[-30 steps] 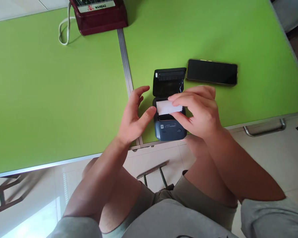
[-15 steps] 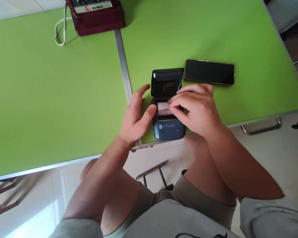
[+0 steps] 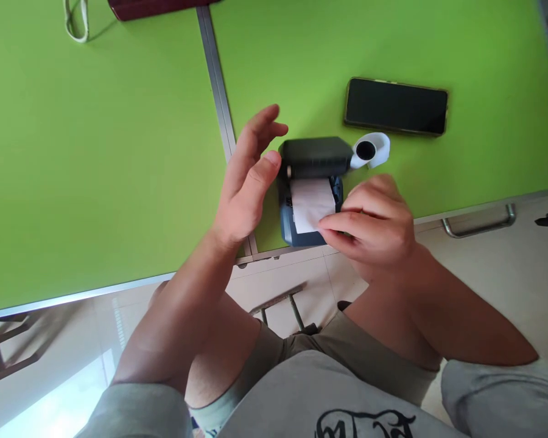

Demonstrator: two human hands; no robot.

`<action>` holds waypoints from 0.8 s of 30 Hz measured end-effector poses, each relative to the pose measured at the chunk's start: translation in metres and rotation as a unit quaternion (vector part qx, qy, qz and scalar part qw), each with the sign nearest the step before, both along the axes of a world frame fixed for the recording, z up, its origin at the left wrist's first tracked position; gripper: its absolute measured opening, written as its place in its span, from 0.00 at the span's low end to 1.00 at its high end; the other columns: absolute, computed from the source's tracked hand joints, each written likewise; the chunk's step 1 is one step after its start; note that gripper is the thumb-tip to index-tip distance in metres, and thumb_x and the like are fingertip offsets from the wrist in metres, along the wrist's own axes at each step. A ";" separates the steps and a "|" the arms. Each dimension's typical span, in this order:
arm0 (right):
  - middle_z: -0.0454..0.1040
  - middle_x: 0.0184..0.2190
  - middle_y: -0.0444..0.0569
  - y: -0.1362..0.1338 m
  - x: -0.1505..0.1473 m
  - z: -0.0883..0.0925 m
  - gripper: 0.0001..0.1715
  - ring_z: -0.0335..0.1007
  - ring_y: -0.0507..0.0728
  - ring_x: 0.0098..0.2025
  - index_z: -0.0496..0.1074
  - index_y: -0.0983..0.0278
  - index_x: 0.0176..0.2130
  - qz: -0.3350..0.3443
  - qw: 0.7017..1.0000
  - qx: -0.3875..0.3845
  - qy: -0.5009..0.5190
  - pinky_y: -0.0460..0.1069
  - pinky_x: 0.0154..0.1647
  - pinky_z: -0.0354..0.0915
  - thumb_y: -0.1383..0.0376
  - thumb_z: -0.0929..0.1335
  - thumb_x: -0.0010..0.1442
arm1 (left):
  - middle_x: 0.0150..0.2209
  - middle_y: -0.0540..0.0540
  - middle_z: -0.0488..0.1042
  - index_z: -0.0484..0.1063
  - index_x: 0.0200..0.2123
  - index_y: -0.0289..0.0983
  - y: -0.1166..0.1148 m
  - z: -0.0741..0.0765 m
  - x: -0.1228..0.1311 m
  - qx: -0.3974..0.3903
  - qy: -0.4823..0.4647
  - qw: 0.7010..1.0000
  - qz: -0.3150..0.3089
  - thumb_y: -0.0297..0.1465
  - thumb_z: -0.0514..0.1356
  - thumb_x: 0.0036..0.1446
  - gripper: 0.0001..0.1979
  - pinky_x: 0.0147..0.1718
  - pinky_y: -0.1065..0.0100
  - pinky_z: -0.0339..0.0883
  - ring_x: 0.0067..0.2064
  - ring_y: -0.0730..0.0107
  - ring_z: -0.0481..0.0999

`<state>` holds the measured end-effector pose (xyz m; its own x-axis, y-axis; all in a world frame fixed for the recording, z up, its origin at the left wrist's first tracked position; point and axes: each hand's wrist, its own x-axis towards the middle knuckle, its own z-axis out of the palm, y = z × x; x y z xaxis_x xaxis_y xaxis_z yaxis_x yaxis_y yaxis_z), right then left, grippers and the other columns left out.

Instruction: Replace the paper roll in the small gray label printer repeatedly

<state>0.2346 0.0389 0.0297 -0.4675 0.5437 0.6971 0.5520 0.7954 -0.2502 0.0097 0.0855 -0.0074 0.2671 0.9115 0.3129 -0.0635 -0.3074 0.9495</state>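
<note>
A small dark-blue label printer [image 3: 287, 228] sits at the table's front edge. Its black lid [image 3: 318, 155] is tilted partway down over the body and is slightly blurred. A strip of white paper [image 3: 311, 204] comes out from under the lid and lies across the printer's front. My right hand [image 3: 374, 222] pinches the lower right corner of this strip between thumb and fingertips. My left hand [image 3: 251, 176] is at the lid's left side, its thumb at the lid's edge and its fingers spread. Just right of the lid lies a white roll [image 3: 380, 146] with a dark core.
A black phone [image 3: 396, 106] lies on the green table [image 3: 119, 152] behind the roll. A metal strip [image 3: 217, 79] crosses the tabletop. At the far edge are part of a dark red box [image 3: 155, 6] and a white cord [image 3: 77, 33]. A metal handle [image 3: 479, 230] juts from the front edge.
The lid has swung from upright down over the printer. My right hand has drawn the paper strip toward me over the front. The white roll now shows. The view has shifted.
</note>
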 end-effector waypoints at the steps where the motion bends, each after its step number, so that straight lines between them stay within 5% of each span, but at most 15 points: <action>1: 0.65 0.21 0.37 -0.001 0.000 -0.002 0.15 0.59 0.52 0.25 0.70 0.57 0.30 0.005 1.000 -0.002 0.000 0.53 0.28 0.55 0.74 0.74 0.58 | 0.63 0.53 0.72 0.72 0.61 0.57 0.000 0.001 0.000 0.022 0.020 1.000 0.000 0.56 0.57 0.68 0.23 0.72 0.47 0.62 0.69 0.53 0.68; 4: 0.63 0.18 0.36 -0.001 0.003 -0.005 0.13 0.57 0.50 0.22 0.71 0.57 0.30 0.021 0.999 -0.043 -0.005 0.52 0.25 0.53 0.73 0.72 0.62 | 0.57 0.46 0.74 0.78 0.52 0.48 -0.004 0.006 0.003 0.068 0.077 0.995 0.004 0.49 0.58 0.71 0.17 0.67 0.47 0.67 0.66 0.54 0.71; 10: 0.63 0.20 0.37 -0.001 0.008 -0.003 0.04 0.57 0.49 0.21 0.72 0.57 0.37 0.028 0.985 -0.149 0.087 0.50 0.23 0.55 0.63 0.69 0.67 | 0.53 0.42 0.75 0.73 0.53 0.47 -0.012 0.008 0.009 0.071 0.145 0.987 -0.002 0.48 0.63 0.67 0.17 0.59 0.50 0.73 0.57 0.55 0.75; 15: 0.54 0.19 0.35 0.005 0.003 -0.017 0.23 0.50 0.47 0.17 0.56 0.58 0.28 -0.038 0.894 -0.315 0.317 0.46 0.17 0.48 0.57 0.70 0.69 | 0.58 0.41 0.75 0.68 0.61 0.44 -0.010 0.007 0.003 0.014 0.138 0.990 -0.019 0.47 0.68 0.62 0.29 0.57 0.51 0.76 0.56 0.53 0.77; 19: 0.52 0.18 0.36 0.009 -0.001 -0.025 0.29 0.50 0.46 0.19 0.53 0.59 0.25 -0.028 0.877 -0.382 0.289 0.46 0.19 0.49 0.56 0.72 0.66 | 0.58 0.40 0.78 0.69 0.63 0.39 -0.008 0.014 0.000 -0.015 0.170 0.983 -0.061 0.44 0.67 0.63 0.29 0.53 0.53 0.79 0.54 0.53 0.80; 24: 0.50 0.19 0.36 0.013 -0.002 -0.009 0.30 0.48 0.47 0.21 0.51 0.59 0.23 -0.083 0.858 -0.443 0.246 0.48 0.21 0.48 0.64 0.74 0.61 | 0.60 0.38 0.77 0.69 0.64 0.37 -0.007 0.023 0.003 -0.034 0.196 0.978 -0.062 0.41 0.66 0.62 0.30 0.60 0.51 0.76 0.60 0.49 0.78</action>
<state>0.2325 0.0519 0.0209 -0.1003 0.9928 0.0660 0.2934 0.0929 -0.9515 0.0131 0.0784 0.0156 0.4637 0.8799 0.1042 0.2769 -0.2556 0.9263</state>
